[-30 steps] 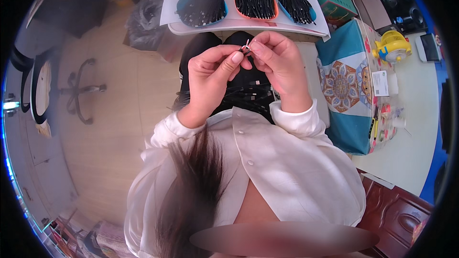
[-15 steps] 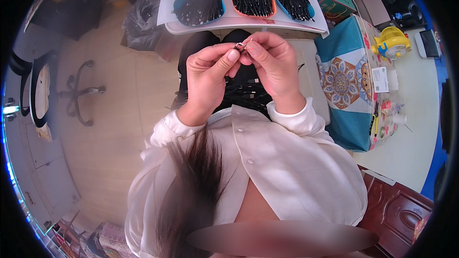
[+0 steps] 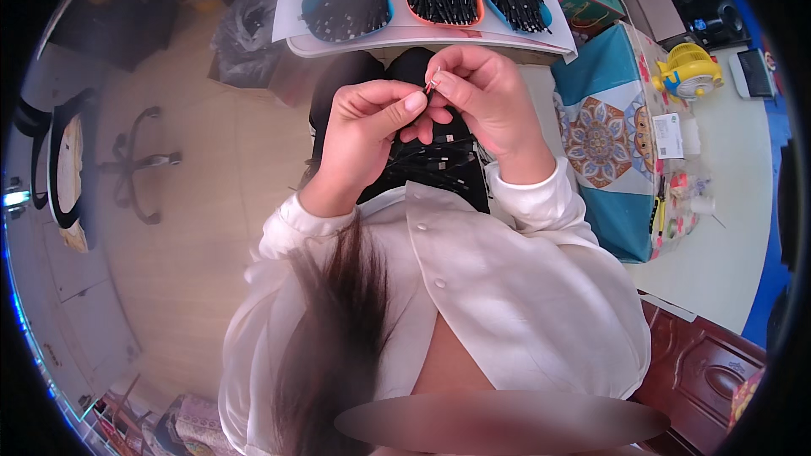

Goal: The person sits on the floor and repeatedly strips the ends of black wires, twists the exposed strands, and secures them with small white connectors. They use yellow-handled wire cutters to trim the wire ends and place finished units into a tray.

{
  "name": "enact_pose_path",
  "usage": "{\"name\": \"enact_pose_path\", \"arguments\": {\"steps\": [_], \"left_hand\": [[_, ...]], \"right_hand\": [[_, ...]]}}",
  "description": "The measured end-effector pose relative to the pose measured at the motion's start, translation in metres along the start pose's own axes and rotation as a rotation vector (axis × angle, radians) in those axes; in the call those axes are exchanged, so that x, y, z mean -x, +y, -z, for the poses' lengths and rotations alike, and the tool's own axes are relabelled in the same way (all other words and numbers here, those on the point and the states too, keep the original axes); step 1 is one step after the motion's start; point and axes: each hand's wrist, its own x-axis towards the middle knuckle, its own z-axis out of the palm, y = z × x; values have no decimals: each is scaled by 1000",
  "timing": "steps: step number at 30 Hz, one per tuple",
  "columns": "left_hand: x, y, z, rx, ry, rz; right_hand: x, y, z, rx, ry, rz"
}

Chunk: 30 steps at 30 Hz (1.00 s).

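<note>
Above my lap, my left hand (image 3: 365,122) pinches a black cable (image 3: 428,95) between thumb and index finger. My right hand (image 3: 494,101) is closed at the cable's end, its thumb and index finger on the thin pale and reddish wires (image 3: 435,79) there. Most of the cable is hidden by the fingers. A bundle of black USB cables (image 3: 435,171) with metal plugs lies across my lap, below both hands.
Ahead, a white table (image 3: 355,44) bears a blue tray (image 3: 314,13), an orange tray (image 3: 443,24) and another blue tray (image 3: 541,21) of black cables. At right stand a cloth-covered box (image 3: 604,67) and a yellow fan (image 3: 688,72). A wheeled chair base (image 3: 139,162) is at left.
My right hand has turned and shifted slightly, its lower fingers now more visible. The wires point more upward between the fingertips. Both hands stay together on the cable.
</note>
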Motion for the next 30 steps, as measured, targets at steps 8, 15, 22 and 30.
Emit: {"name": "enact_pose_path", "arguments": {"steps": [8,15,22,30], "left_hand": [[0,5,-2,162,-5,128],[3,2,-6,-10,58,-95],[3,7,2,94,-53,86],[6,10,5,27,-61,109]], "right_hand": [[6,1,-10,329,114,350],[6,6,-1,-51,55,50],[4,3,0,-126,-85,-27],[13,-12,-15,302,13,130]]}}
